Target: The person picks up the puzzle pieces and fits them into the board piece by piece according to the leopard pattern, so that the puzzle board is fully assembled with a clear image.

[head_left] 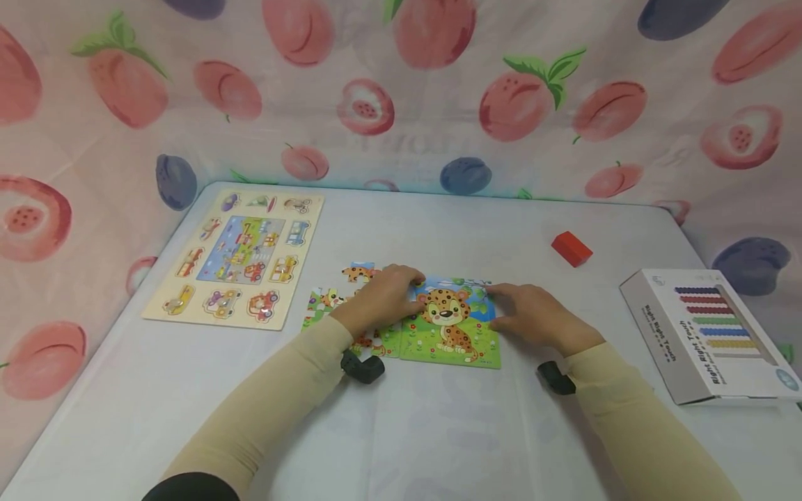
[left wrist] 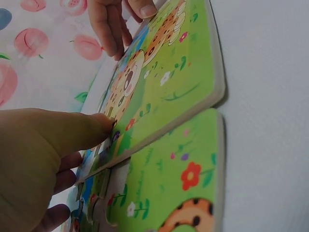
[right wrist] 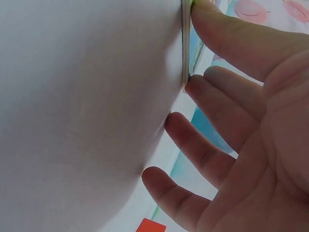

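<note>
Between the two hands lies a square leopard jigsaw puzzle (head_left: 452, 327), its picture face up on the white table. My left hand (head_left: 387, 296) is at its upper left part; in the left wrist view the left thumb (left wrist: 99, 126) touches the picture. My right hand (head_left: 532, 316) rests at the upper right corner, its thumb and index fingertip touching the edge, the other fingers (right wrist: 212, 108) fairly straight and spread. Partly under my left hand sits a second puzzle (head_left: 390, 341) with loose-looking pieces. A separate puzzle piece (head_left: 358, 272) lies above it.
At the back left lies a wooden board (head_left: 301, 261) with vehicle pieces. A red block (head_left: 571, 248) sits at the back right, and a white box (head_left: 683, 341) with coloured rods stands at the right edge. Fruit-printed cloth (head_left: 438, 104) hangs behind the table.
</note>
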`<state>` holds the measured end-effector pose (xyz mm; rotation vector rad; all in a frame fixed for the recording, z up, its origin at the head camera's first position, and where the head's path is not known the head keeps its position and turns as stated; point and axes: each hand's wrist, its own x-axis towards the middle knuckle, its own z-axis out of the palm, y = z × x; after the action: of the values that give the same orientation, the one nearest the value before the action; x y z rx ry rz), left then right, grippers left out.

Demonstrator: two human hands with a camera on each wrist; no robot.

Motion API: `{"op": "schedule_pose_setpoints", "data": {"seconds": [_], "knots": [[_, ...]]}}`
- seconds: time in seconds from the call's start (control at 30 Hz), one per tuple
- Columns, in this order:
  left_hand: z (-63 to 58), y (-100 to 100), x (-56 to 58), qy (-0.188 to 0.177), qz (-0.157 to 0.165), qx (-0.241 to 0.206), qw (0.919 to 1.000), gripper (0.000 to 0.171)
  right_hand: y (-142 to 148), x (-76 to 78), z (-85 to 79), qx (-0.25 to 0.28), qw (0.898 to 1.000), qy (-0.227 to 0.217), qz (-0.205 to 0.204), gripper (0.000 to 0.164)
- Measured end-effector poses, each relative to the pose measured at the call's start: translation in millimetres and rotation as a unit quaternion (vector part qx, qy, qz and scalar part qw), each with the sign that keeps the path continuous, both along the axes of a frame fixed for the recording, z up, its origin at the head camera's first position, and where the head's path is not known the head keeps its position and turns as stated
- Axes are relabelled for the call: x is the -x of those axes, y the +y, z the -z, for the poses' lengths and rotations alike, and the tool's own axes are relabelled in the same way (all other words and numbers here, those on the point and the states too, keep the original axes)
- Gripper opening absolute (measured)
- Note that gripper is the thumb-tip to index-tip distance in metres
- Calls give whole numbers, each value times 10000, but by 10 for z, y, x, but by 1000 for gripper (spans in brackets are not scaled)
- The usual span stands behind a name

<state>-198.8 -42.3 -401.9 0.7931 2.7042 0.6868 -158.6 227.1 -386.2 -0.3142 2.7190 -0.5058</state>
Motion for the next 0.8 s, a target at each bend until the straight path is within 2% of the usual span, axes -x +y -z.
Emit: {"op": "schedule_pose_setpoints", "data": {"seconds": [0.17, 0.33, 0.53, 0.8], "knots": [[-4, -25, -8, 109, 22, -17, 9999, 51, 3, -1, -1, 63, 10000, 0, 7, 68], [-31, -119, -7, 133, -158, 67, 9998, 53, 4, -9, -3, 134, 9999, 24, -16, 67], [-115, -344, 65, 175, -437, 23, 9989, 53, 2, -13, -9, 127, 9999, 70, -53, 67], [-109, -661, 172, 94, -711, 67, 9974, 53, 3, -16, -2, 118, 9999, 80, -63, 67]]}}
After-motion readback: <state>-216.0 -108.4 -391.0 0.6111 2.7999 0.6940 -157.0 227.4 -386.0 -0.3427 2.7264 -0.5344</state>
